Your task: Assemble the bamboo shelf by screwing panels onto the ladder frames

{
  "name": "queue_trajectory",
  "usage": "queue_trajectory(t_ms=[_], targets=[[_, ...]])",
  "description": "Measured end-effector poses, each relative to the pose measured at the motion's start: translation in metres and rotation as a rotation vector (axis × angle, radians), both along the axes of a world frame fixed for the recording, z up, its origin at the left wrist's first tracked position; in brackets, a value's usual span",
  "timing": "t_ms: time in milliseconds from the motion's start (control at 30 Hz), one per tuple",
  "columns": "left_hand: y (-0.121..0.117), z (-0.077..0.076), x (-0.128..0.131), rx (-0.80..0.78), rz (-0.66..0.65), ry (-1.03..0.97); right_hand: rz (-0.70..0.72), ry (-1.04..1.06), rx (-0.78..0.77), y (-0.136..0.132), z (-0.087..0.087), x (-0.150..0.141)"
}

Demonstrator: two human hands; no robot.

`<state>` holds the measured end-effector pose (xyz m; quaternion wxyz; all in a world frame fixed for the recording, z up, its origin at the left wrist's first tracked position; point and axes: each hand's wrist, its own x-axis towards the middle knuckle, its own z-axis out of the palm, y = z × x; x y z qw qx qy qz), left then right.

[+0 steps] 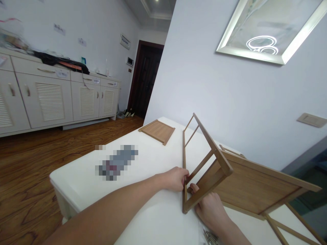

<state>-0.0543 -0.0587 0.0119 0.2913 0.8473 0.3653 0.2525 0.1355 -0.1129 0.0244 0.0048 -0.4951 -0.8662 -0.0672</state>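
A wooden frame with crossbars [203,128] stands tilted on the white table, joined to or resting against a wooden panel [255,183] on the right. My left hand [176,178] is closed on the frame's near left rail, thumb and fingers pinching beside a crossbar end. Low on the other side, my right hand [211,207] wraps around the frame's lower bar. Its fingertips show inside the frame, close to the left hand. Whether a small part sits between those fingertips is hidden. Several metal screws [209,236] lie beside my right wrist.
A second wooden panel [157,132] lies flat at the far end of the white table [84,183]. A pixelated item [119,161] lies on the left side. The wall [194,75] borders the table's right side; a white cabinet [51,98] stands across the wooden floor.
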Motion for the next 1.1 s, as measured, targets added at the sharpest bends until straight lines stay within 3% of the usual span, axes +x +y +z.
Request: queue_trajectory(t_ms=[667, 967, 1100], targets=[[0.001, -0.001, -0.001, -0.094, 0.002, -0.006, -0.016, 0.012, -0.017, -0.002, 0.004, -0.004], [0.006, 0.007, -0.013, -0.114, 0.066, 0.132, -0.006, -0.002, -0.018, -0.006, 0.008, -0.001], [0.000, 0.014, -0.012, -0.122, 0.033, 0.220, 0.009, -0.017, 0.031, -0.008, 0.009, 0.003]])
